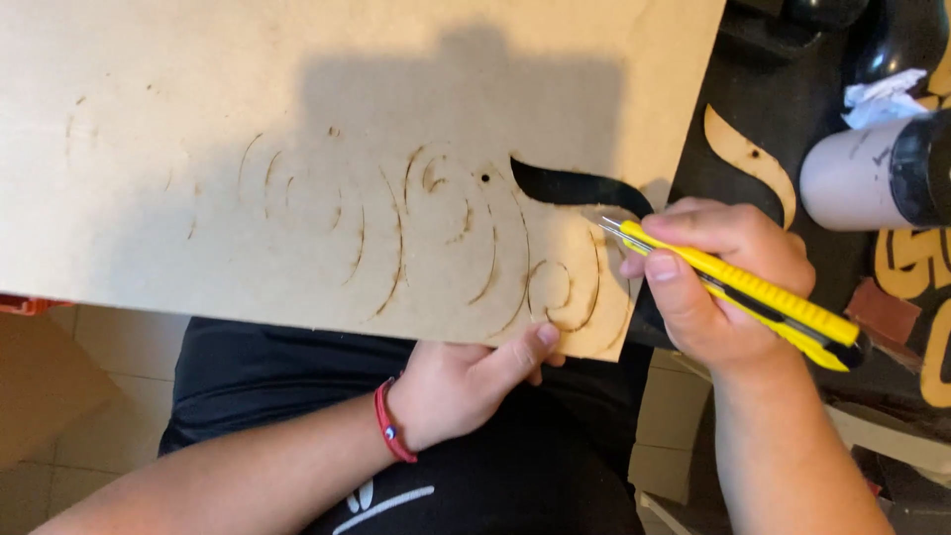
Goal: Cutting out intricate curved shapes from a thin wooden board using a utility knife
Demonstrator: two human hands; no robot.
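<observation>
You cut a board [297, 168] with a knife [738, 290].
Your right hand [718, 287] grips it, blade seemingly at the right edge; your left hand [466, 381] pinches the near edge.

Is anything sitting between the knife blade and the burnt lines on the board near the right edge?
Nothing visible does. The right hand holds the yellow utility knife with its blade at the thin board, beside the cut-out slot. The left hand grips the board's lower edge, clear of the blade.
</observation>
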